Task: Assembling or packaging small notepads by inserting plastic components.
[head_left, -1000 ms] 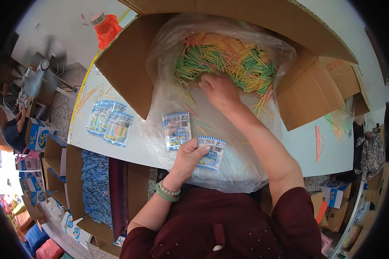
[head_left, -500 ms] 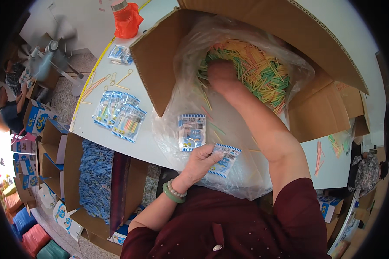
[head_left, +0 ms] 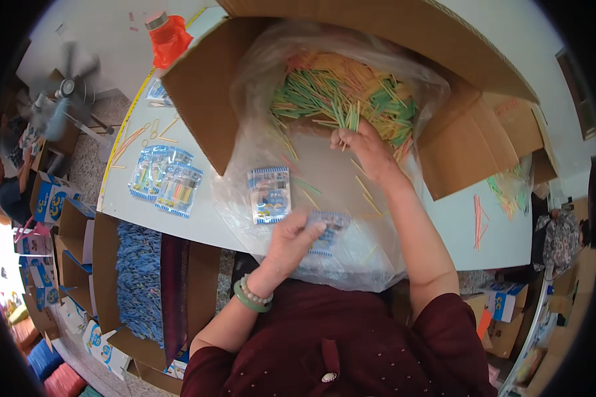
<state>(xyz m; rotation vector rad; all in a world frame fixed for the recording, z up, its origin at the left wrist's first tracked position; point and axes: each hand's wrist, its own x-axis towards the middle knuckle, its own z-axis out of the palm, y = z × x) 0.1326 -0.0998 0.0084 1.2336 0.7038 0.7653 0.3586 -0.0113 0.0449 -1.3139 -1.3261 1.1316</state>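
My right hand (head_left: 372,153) grips a small bunch of thin green and yellow sticks (head_left: 349,119) above the plastic bag's near edge. Behind it, a heap of pink, orange, yellow and green sticks (head_left: 314,89) fills the clear plastic bag (head_left: 251,86) lining a cardboard box (head_left: 202,92). My left hand (head_left: 286,243), slightly blurred, pinches a small blue-and-white packet (head_left: 331,228) between thumb and fingers. Just left of that, another blue-and-white packet (head_left: 269,196) lies flat on the plastic. A few loose sticks (head_left: 367,192) are scattered over the plastic between my hands.
Several filled packets (head_left: 172,182) overlap on the table's left, near loose sticks and rings (head_left: 142,135). A red-wrapped bottle (head_left: 169,40) stands behind them. Below the table edge, a carton (head_left: 139,284) holds many blue packets. A fan (head_left: 66,86) and two people are farther left.
My right hand has come back from the heap toward me, now with a bunch of sticks in it. My left hand keeps its packet. The whole view has shifted slightly.
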